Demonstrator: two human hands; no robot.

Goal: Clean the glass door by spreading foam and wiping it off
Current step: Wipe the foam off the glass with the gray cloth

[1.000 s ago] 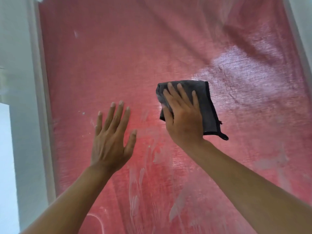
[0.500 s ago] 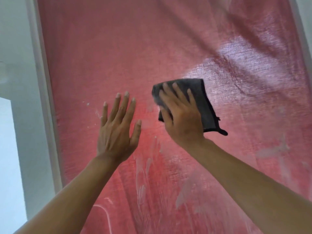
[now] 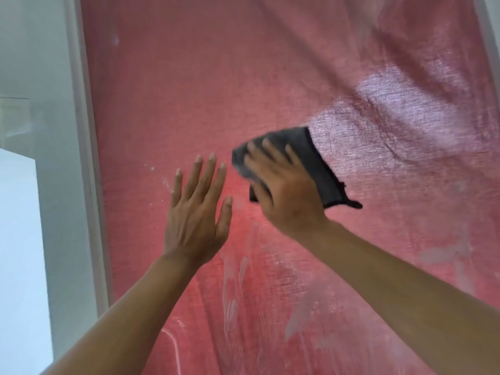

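Note:
The glass door point(image 3: 189, 90) fills the view, with a red curtain behind it. White foam streaks point(image 3: 232, 307) run down the lower part of the pane. My right hand point(image 3: 284, 196) presses a folded dark grey cloth point(image 3: 316, 155) flat against the glass near the middle, fingers spread over it and blurred by motion. My left hand point(image 3: 197, 212) lies flat on the glass just left of the cloth, fingers straight and pointing up, holding nothing.
The white door frame point(image 3: 84, 158) runs down the left side, with a pale wall point(image 3: 32, 63) beyond it. Another strip of frame point(image 3: 489, 31) shows at the top right. Small foam specks point(image 3: 151, 167) dot the glass left of my hands.
My right hand has slid the cloth leftward on the glass, closer to my left hand. The view has shifted slightly; my left hand stays flat on the pane.

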